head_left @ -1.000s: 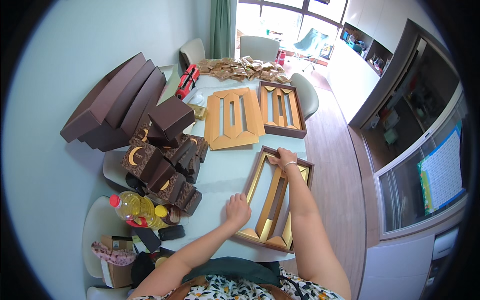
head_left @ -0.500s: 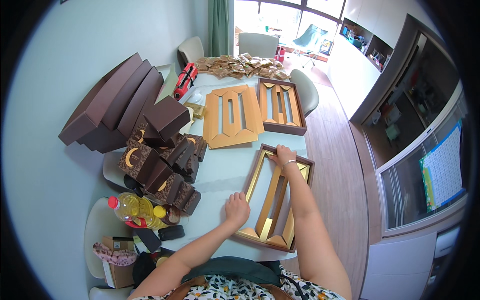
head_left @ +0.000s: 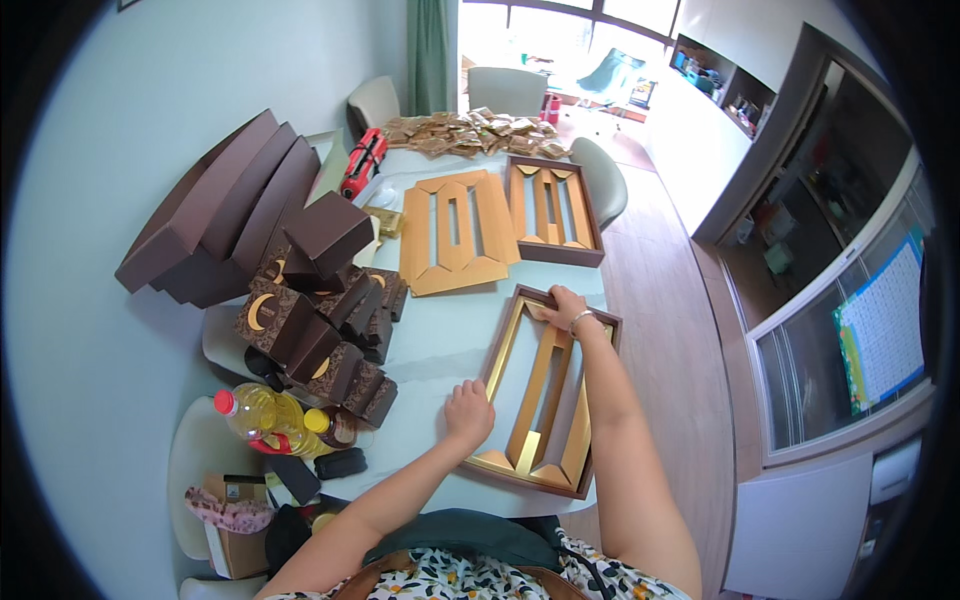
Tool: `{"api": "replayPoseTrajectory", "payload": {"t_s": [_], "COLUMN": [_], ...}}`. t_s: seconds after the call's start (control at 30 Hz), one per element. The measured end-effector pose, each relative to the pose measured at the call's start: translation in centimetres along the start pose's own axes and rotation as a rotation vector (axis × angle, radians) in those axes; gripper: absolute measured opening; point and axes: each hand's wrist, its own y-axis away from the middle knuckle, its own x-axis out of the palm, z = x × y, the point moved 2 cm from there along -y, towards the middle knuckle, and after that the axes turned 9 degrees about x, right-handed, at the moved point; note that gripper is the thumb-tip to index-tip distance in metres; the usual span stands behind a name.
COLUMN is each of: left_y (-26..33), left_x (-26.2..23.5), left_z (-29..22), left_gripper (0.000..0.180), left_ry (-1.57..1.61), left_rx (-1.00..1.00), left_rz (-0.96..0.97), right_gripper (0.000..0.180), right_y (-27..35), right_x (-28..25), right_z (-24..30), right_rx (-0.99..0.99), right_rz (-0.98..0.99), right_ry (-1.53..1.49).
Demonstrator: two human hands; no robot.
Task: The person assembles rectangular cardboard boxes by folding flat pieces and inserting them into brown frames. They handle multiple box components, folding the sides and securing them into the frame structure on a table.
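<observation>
Tray: gold insert (head_left: 537, 400) may be buckling in brown box (head_left: 590, 425) (thin card).
Hands: left hand (head_left: 468, 412) pressing flat-fingered at nine o'clock, right hand (head_left: 565, 305) gripping the twelve o'clock rim.

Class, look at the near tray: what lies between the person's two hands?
In the head view, the tray's gold insert spans between the left hand and right hand.

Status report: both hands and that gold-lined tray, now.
Left hand flat on near left edge of brown tray, nothing gripped. Right hand on its far corner. Gold insert lies inside the tray. Small brown boxes piled to the left, apart from it.
</observation>
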Motion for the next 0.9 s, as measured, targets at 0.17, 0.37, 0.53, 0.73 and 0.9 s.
{"api": "replayPoseTrajectory", "payload": {"t_s": [0.17, 0.37, 0.53, 0.73, 0.9], "left_y": [-0.1, -0.1, -0.1, -0.1, -0.1], "left_x": [-0.2, 0.1, 0.1, -0.1, -0.1], "left_z": [-0.2, 0.0, -0.1, -0.1, -0.2], "left_gripper": [0.037, 0.037, 0.036, 0.036, 0.037], "left_ry": [0.010, 0.015, 0.013, 0.005, 0.006], "left_rx": [0.012, 0.024, 0.026, 0.020, 0.023], "left_rz": [0.004, 0.025, 0.019, 0.032, 0.039], "right_gripper": [0.051, 0.056, 0.052, 0.048, 0.044], "right_y": [1.6, 4.6, 4.9, 5.2, 5.3], "right_x": [-2.9, -3.1, -3.1, -2.6, -2.5], "right_z": [-7.5, -10.5, -10.2, -8.6, -8.0], "right_rx": [0.131, 0.143, 0.115, 0.178, 0.200], "right_rz": [0.040, -0.017, -0.074, -0.112, -0.088], "right_ry": [-0.326, -0.116, -0.081, 0.085, 0.186]}}
